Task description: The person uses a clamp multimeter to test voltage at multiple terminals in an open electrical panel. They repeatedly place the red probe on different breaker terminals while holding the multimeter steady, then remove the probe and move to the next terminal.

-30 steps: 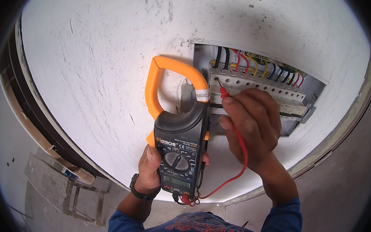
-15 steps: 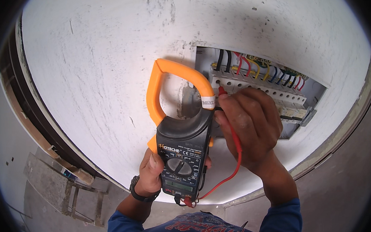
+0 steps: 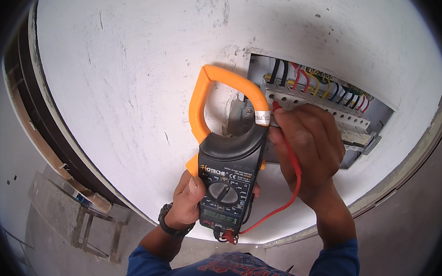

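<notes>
My left hand [image 3: 188, 198] is closed round the lower body of a black clamp meter [image 3: 231, 150] with an orange jaw, tilted before the wall. Its dial [image 3: 223, 193] and small display [image 3: 220, 217] face me. My right hand [image 3: 314, 148] pinches a red test probe [image 3: 278, 106], its tip at a screw hole near the left end of a row of circuit breakers [image 3: 329, 108]. A red lead [image 3: 295, 191] loops from this hand to the meter's bottom sockets. Something dark shows beneath my right fingers; I cannot tell whether it is a second probe.
The breakers sit in a recessed box [image 3: 380, 119] in a white wall [image 3: 128, 93]. Black, red, yellow and blue wires [image 3: 305, 79] enter them from above. A rough hole lies behind the meter's jaw. A wooden bench [image 3: 88, 230] stands at lower left, beside a dark frame.
The meter, both hands and the box all sit slightly further right in the picture. More characters now show on the meter's display. The probe tip stays by the same end of the breakers.
</notes>
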{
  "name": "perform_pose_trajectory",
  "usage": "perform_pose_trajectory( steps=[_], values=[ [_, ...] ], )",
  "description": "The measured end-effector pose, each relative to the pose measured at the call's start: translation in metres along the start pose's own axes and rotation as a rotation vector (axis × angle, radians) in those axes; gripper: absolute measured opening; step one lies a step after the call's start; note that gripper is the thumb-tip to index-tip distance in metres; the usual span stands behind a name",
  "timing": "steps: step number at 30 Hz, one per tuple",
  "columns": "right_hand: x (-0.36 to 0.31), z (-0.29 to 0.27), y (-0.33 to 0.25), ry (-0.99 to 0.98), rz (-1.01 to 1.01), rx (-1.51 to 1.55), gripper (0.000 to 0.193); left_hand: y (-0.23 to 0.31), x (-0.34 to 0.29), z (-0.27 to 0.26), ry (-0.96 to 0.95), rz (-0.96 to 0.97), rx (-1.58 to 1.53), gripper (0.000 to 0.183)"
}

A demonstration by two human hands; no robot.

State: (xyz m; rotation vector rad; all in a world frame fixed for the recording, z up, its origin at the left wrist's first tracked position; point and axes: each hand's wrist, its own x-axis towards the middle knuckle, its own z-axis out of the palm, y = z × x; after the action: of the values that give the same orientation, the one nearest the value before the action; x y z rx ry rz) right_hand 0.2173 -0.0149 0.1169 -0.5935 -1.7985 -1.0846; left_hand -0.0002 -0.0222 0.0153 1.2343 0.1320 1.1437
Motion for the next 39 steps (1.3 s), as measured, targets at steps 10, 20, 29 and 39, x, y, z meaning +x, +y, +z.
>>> perform_pose_trajectory(
  steps=[10, 20, 29, 39],
  values=[
    [0.002, 0.001, -0.001, 0.022, -0.007, -0.011, 0.034, -0.001, 0.001, -0.007, -0.105, 0.034, -0.122, 0.099],
    [0.0, 0.001, 0.0, 0.027, -0.006, -0.008, 0.034, -0.006, 0.0, -0.011, -0.12, 0.047, -0.108, 0.099],
    [0.0, 0.001, 0.001, 0.026, -0.005, 0.019, 0.034, -0.008, 0.0, -0.009, -0.088, 0.064, -0.102, 0.1],
    [0.0, -0.003, 0.001, 0.012, 0.009, 0.015, 0.035, -0.006, 0.0, -0.007, -0.092, 0.091, 0.011, 0.1]
  ],
)
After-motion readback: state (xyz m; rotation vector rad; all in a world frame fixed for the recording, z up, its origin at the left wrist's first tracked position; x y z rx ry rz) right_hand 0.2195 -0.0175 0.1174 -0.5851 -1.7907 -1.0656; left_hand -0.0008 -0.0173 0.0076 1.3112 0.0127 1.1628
